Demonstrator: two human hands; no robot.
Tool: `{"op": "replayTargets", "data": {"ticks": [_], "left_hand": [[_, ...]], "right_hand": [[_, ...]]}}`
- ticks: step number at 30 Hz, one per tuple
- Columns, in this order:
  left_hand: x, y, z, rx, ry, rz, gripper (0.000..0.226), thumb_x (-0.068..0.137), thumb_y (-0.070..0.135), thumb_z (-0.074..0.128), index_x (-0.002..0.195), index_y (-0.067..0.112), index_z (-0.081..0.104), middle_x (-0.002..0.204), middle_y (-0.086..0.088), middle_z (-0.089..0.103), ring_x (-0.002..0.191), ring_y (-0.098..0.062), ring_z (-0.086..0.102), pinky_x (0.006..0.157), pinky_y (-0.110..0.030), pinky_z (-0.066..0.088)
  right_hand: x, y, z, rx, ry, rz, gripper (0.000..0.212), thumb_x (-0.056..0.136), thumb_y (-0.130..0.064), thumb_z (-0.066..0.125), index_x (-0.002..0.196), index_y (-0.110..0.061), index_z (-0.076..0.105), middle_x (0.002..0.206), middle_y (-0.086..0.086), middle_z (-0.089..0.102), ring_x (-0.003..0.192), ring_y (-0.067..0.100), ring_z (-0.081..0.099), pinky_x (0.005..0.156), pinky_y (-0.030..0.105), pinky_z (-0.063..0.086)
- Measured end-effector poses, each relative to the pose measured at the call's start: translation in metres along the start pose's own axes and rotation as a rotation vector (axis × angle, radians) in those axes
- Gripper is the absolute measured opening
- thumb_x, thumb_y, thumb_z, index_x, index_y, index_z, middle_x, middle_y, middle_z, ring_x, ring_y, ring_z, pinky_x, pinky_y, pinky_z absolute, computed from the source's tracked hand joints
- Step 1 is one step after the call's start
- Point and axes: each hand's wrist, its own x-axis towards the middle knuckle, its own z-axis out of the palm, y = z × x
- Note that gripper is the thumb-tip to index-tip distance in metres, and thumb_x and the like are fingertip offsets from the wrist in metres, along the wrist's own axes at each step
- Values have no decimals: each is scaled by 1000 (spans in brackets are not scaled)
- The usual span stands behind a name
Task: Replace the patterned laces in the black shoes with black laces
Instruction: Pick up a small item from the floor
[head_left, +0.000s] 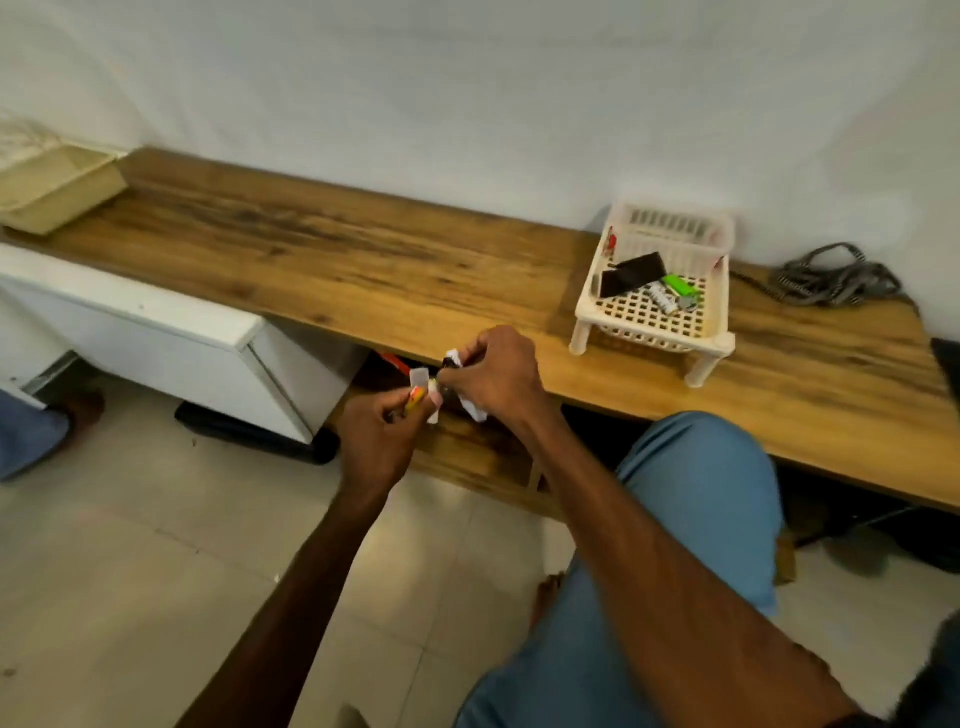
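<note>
Both hands meet in front of the wooden table's (363, 270) near edge. My left hand (376, 441) pinches a small white wrapper (420, 376) together with a yellow-orange piece. My right hand (498, 376) grips a small black bundle with white wrapping (470, 408), fingers curled round it; I cannot tell whether it is the black lace. A heap of grey patterned laces (836, 278) lies at the table's far right by the wall. A dark shape at the right edge (948, 364) may be a black shoe, mostly cut off.
A white plastic basket (597, 317) on legs stands right of my hands, holding a green lighter (678, 285) and a black flat piece (631, 273). A beige tray (57, 192) sits at the table's far left. A white cabinet (171, 338) stands below left.
</note>
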Motion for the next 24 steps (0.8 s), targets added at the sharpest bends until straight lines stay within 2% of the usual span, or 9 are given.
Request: {"op": "replayTargets", "data": {"ticks": [2, 3, 5, 7, 10, 13, 17, 20, 24], "left_hand": [[13, 36, 1, -43, -6, 53, 31, 91, 41, 75, 81, 12, 78, 64, -8, 66, 57, -27, 59, 55, -40, 48], [20, 53, 4, -73, -10, 64, 28, 90, 41, 75, 87, 14, 80, 68, -10, 70, 62, -30, 65, 57, -41, 51], [35, 86, 14, -118, -9, 104, 22, 88, 38, 78, 90, 16, 82, 67, 0, 73, 58, -12, 65, 53, -32, 47], [49, 119, 30, -145, -17, 138, 21, 87, 34, 80, 94, 15, 83, 73, 10, 75, 65, 0, 67, 55, -23, 47], [70, 156, 58, -188, -53, 160, 24, 85, 34, 81, 99, 14, 83, 85, 6, 79, 76, -2, 71, 65, -25, 53], [88, 187, 86, -205, -94, 189, 21, 85, 33, 82, 90, 13, 83, 72, 7, 75, 64, 3, 59, 59, -26, 45], [109, 225, 117, -236, -116, 173, 23, 84, 34, 82, 94, 14, 83, 80, 4, 78, 75, -8, 73, 68, -32, 56], [118, 240, 141, -216, -146, 161, 22, 84, 32, 82, 96, 14, 83, 82, 3, 79, 74, -8, 73, 67, -30, 57], [122, 229, 172, -137, -203, 158, 20, 85, 28, 82, 93, 10, 83, 76, 3, 77, 68, 0, 70, 63, -22, 54]], "right_hand": [[-3, -19, -35, 39, 65, -37, 20, 66, -24, 91, 69, -11, 76, 65, 2, 73, 62, 14, 71, 59, 38, 60], [-3, -27, -52, 59, 87, -51, 19, 67, -22, 91, 69, -12, 76, 65, 2, 73, 62, 16, 72, 60, 41, 62], [-3, -40, -90, 87, 127, -71, 17, 69, -20, 91, 71, -11, 76, 66, 5, 73, 63, 23, 74, 62, 47, 63], [-2, -47, -128, 86, 173, -89, 16, 71, -16, 89, 76, -8, 77, 68, 7, 74, 62, 21, 75, 61, 42, 64], [1, -52, -182, 94, 207, -93, 15, 73, -14, 90, 75, -12, 75, 71, 7, 75, 56, 14, 73, 55, 30, 62], [10, -48, -228, 64, 215, -55, 20, 74, -17, 91, 88, -15, 77, 80, 3, 75, 59, 10, 72, 55, 20, 59], [31, -30, -275, 44, 227, -13, 20, 72, -18, 91, 87, -13, 79, 80, 8, 78, 68, 18, 77, 75, 35, 65], [45, -15, -291, 6, 240, -22, 15, 73, -19, 90, 77, -19, 77, 76, 6, 78, 69, 19, 77, 80, 41, 64], [60, 11, -291, -12, 212, 8, 21, 71, -20, 92, 84, -12, 78, 76, 9, 77, 68, 21, 77, 78, 45, 64]]}}
